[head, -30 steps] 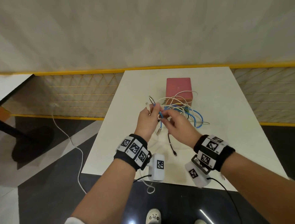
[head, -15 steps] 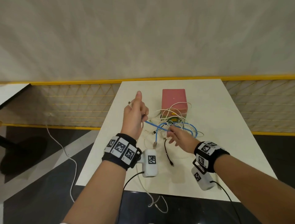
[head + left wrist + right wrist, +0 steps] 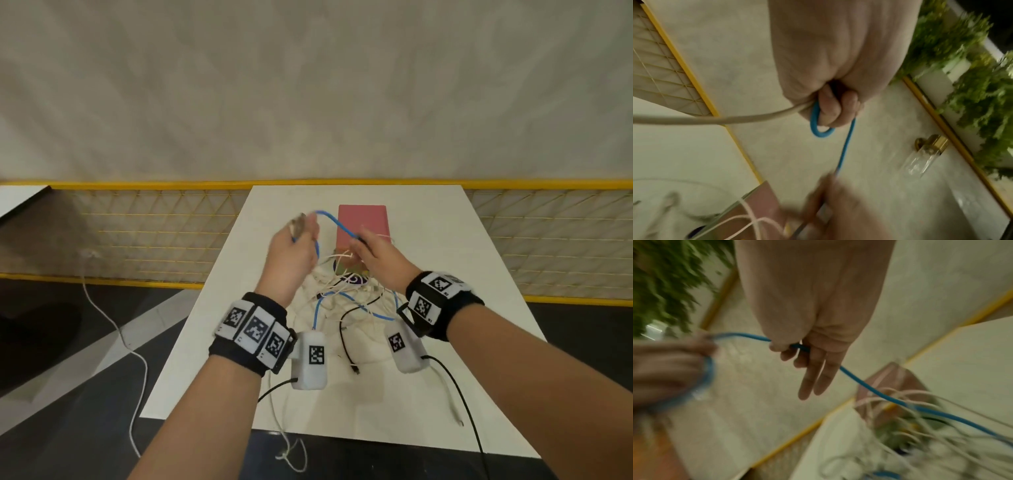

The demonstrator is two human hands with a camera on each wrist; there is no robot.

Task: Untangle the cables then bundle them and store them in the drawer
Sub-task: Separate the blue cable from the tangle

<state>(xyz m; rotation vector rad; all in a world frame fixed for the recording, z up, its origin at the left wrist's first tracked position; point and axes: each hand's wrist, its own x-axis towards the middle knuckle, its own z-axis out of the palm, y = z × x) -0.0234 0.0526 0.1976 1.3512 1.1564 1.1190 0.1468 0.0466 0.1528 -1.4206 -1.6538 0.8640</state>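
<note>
A tangle of white, black and blue cables (image 3: 346,294) lies on the white table (image 3: 455,298) in front of a pink box (image 3: 363,222). My left hand (image 3: 298,243) is raised above the table, its fingers curled round a loop of the blue cable (image 3: 819,126) and a white cable (image 3: 715,120). The blue cable (image 3: 337,222) arcs from it to my right hand (image 3: 373,250), which pinches it between thumb and forefinger (image 3: 785,345); the other fingers hang straight. From there the blue cable (image 3: 890,397) runs down into the tangle.
A black cable end (image 3: 352,366) lies near the table's front edge, and a white cable (image 3: 291,445) hangs over that edge. A yellow-framed mesh fence (image 3: 154,236) runs behind the table. Another white cable (image 3: 113,329) trails across the dark floor at the left.
Both hands have risen from the tangle. The left hand, earlier pointing a finger up, now grips the blue cable; the right hand has come up to pinch it, and a blue span stretches between them.
</note>
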